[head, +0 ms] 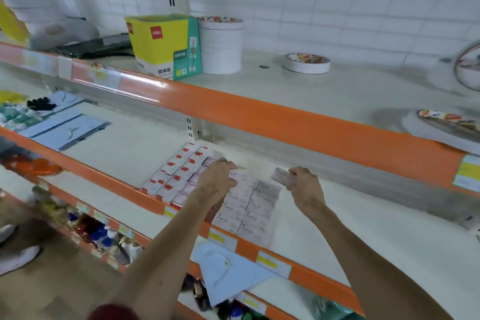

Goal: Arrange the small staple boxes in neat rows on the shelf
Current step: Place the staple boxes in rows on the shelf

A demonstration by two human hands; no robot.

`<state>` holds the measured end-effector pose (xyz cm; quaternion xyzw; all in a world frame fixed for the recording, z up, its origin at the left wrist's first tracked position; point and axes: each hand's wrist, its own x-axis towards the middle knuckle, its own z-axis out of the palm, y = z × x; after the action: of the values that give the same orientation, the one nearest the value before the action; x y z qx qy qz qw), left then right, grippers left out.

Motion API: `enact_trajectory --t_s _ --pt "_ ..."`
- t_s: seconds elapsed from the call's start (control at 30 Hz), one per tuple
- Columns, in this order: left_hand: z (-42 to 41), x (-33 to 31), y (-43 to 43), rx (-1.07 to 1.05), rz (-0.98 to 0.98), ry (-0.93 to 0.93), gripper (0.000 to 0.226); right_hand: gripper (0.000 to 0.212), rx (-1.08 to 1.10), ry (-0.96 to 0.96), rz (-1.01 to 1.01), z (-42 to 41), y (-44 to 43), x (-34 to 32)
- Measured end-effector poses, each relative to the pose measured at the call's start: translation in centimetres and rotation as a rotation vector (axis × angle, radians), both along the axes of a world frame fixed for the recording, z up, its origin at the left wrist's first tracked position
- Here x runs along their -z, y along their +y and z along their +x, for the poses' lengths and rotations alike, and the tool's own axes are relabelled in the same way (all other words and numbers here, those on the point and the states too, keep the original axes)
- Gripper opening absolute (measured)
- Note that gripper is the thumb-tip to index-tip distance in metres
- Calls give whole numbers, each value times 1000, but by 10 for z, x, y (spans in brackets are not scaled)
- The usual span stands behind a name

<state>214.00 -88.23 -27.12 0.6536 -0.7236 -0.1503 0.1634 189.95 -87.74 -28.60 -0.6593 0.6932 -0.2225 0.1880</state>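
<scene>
Middle shelf (363, 228), white w/ orange front edge, carries the staple boxes in 2 blocks. Red-label boxes (179, 173) lie in rows on the left. Pale boxes (250, 206) printed "STAPLES" lie in two rows just beside them, running from the front edge toward the back.

Left hand (217, 178) sits over the back end of the pale block, fingers curled down onto the rear box; can't tell if it grips or only presses. Right hand (304, 182) pinches one staple box (281, 176) btwn thumb & fingers. It holds that box off the shelf, just right of the pale block's back end & near the left hand.

Upper shelf (337, 91) has a yellow-green glue carton (166, 47) & a stack of tape rolls (222, 44) touching it.
</scene>
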Motion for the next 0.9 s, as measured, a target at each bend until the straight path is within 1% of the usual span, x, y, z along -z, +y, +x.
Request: enact_trajectory --t_s 0.13,0.3,0.4,0.57,0.67,0.9 --pt "10 -4 -33 131 10 -84 47 40 126 75 18 13 0 -2" --pt "21 0 -61 242 39 -85 44 39 146 169 13 30 -2 5" --pt "23 9 -70 287 39 -119 44 39 170 170 21 41 -2 10" --pt "11 15 -92 372 45 -101 48 39 177 172 52 45 -14 15" --pt "4 21 -102 408 32 -146 49 40 184 180 58 42 -24 19" --pt "-10 40 -128 455 48 -228 45 39 202 122 75 38 -50 34"
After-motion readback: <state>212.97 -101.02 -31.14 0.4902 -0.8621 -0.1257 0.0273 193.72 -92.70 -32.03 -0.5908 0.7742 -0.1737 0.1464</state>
